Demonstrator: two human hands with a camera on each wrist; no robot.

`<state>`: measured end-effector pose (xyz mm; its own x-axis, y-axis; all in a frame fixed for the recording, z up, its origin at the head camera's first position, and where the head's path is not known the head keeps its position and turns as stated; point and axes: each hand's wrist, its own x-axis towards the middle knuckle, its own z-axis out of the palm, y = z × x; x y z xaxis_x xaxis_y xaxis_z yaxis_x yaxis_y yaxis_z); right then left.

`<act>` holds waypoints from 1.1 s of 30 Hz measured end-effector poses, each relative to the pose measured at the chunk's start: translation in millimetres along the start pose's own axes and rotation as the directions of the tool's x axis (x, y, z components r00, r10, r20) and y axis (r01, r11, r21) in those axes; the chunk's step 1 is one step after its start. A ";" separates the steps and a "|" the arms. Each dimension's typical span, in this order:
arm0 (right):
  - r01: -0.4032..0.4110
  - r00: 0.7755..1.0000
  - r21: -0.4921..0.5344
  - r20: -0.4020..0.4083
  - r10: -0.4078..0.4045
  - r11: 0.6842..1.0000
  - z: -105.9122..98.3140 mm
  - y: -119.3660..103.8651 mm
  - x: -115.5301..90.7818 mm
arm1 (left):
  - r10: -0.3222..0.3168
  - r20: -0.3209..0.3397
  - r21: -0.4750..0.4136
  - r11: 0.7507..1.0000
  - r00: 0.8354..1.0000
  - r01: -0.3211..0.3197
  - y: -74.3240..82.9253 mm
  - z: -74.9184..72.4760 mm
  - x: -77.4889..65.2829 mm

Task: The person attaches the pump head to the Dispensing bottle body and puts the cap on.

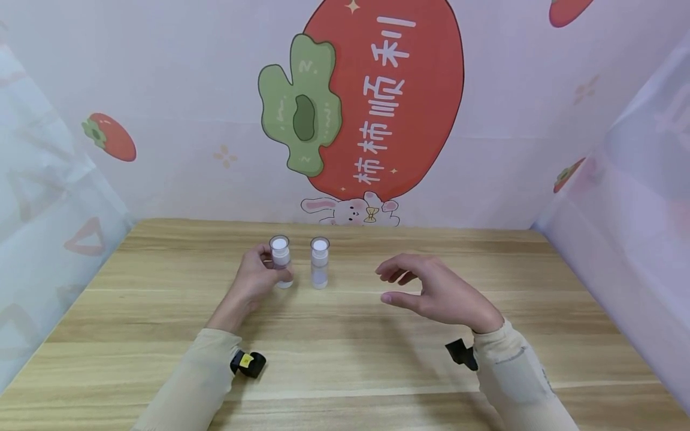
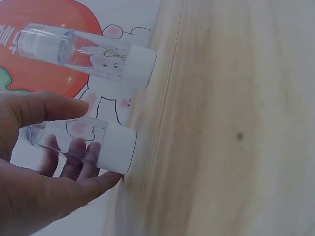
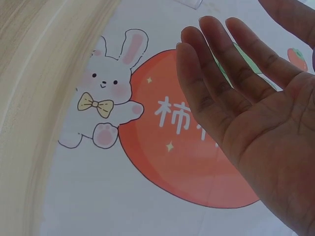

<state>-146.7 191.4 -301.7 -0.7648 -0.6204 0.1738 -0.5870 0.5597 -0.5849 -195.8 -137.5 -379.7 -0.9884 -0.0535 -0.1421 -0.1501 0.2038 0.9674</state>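
Observation:
Two small clear bottles with white bases and white tops under clear caps stand upright on the wooden table. My left hand (image 1: 256,276) is around the left bottle (image 1: 281,256), its thumb on the near side and its fingers behind. In the left wrist view, the fingers show partly through the clear wall of this bottle (image 2: 117,147). Just to its right, apart from the hand, stands the other bottle (image 1: 320,263). My right hand (image 1: 439,293) is held above the table farther right, fingers loosely bent and thumb apart, with nothing in it.
The wooden table (image 1: 345,371) ends at a pale back wall covering (image 1: 188,173) printed with a large red persimmon and a rabbit. Similar printed covering hangs at the left side (image 1: 48,179) and the right side (image 1: 636,197).

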 end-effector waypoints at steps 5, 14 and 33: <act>-0.007 1.000 -0.010 -0.007 0.007 1.000 -0.7 0.8 0.4 | 0.018 -0.007 0.040 0.999 1.000 -0.017 2.9 -2.4 -0.4; -0.001 1.000 -0.013 0.004 0.002 1.000 -0.1 2.7 0.4 | 0.090 0.006 0.136 0.987 0.996 -0.090 1.7 -3.0 0.6; -0.012 1.000 -0.020 0.012 0.012 1.000 -0.2 2.6 0.1 | 0.123 0.033 0.367 0.922 0.992 -0.126 10.3 -6.4 -3.8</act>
<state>-148.3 193.0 -303.0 -0.7688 -0.6199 0.1571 -0.5828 0.5782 -0.5710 -193.4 -141.5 -367.8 -0.9996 0.0040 -0.0289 -0.0218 0.5529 0.8330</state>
